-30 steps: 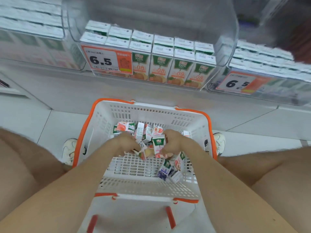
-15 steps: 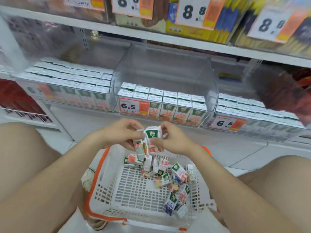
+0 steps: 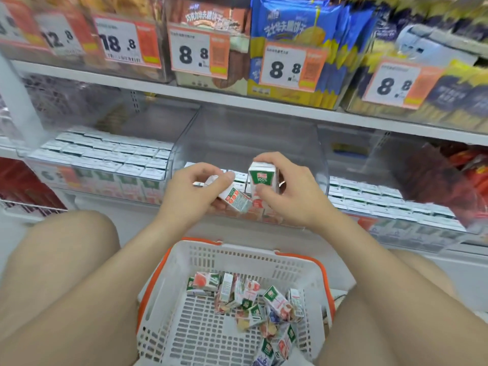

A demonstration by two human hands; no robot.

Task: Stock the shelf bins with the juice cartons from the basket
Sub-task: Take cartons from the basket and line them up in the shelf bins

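Observation:
My left hand point(image 3: 194, 190) grips a small juice carton point(image 3: 235, 199) tilted on its side. My right hand point(image 3: 289, 192) holds a second juice carton point(image 3: 261, 178) upright, its green "100%" face toward me. Both hands hover at the front lip of the middle clear shelf bin point(image 3: 320, 165), whose front rows hold matching cartons while its back part is bare. Below, the white basket with an orange rim point(image 3: 184, 262) sits on the floor between my knees, with several loose cartons point(image 3: 245, 294) heaped toward its right side.
Clear bins full of cartons flank the middle one at left point(image 3: 105, 157) and right point(image 3: 383, 199). A white shelf board point(image 3: 264, 105) runs above them, carrying snack packs and price tags. My bare knees sit on both sides of the basket.
Both hands lifted out of the basket, each with a carton, and rose to the front of the middle bin. The view tilted up from the basket to the shelves.

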